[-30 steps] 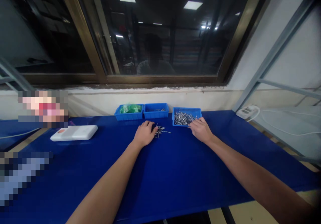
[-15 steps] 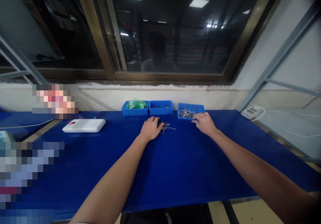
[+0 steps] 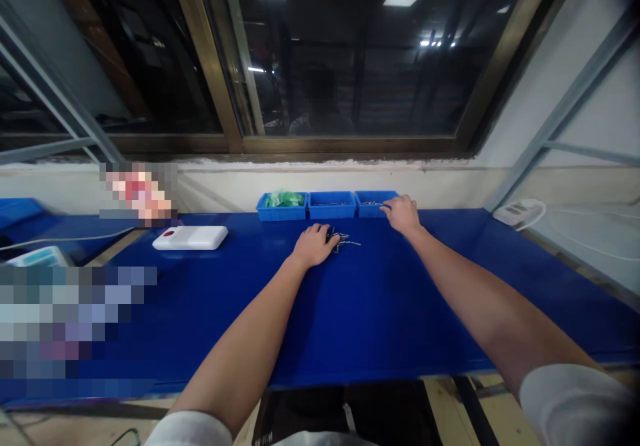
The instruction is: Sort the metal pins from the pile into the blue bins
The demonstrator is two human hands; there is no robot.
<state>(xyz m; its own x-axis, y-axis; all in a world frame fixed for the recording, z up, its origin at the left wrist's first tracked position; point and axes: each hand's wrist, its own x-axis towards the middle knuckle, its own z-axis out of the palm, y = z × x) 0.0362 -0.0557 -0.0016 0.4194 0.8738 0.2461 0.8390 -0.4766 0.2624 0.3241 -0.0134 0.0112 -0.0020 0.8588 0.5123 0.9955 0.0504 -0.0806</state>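
My left hand (image 3: 315,245) lies on the blue tabletop, fingers apart, with the thumb beside a small pile of thin metal pins (image 3: 345,239). Their exact kind is too small to make out. At the right corner of a blue plastic bin (image 3: 369,211), my right hand (image 3: 403,214) grips the rim between thumb and fingers. More of the metal pieces show inside that bin. Close against its left side stands a middle blue bin (image 3: 331,211) with a few small pieces in it. A left blue bin (image 3: 281,215) holds green plastic packets (image 3: 285,199).
A white power bank (image 3: 190,238) lies left of the bins. On the right, a white power strip (image 3: 519,213) with a cable sits by a grey metal frame (image 3: 545,133). The window sill and wall run behind the bins. Blurred-out areas cover the left side.
My right hand has brought the right bin leftward against the middle one, closing the gap, and its contents show less. My left hand stays by the pins. The camera view has shifted slightly.
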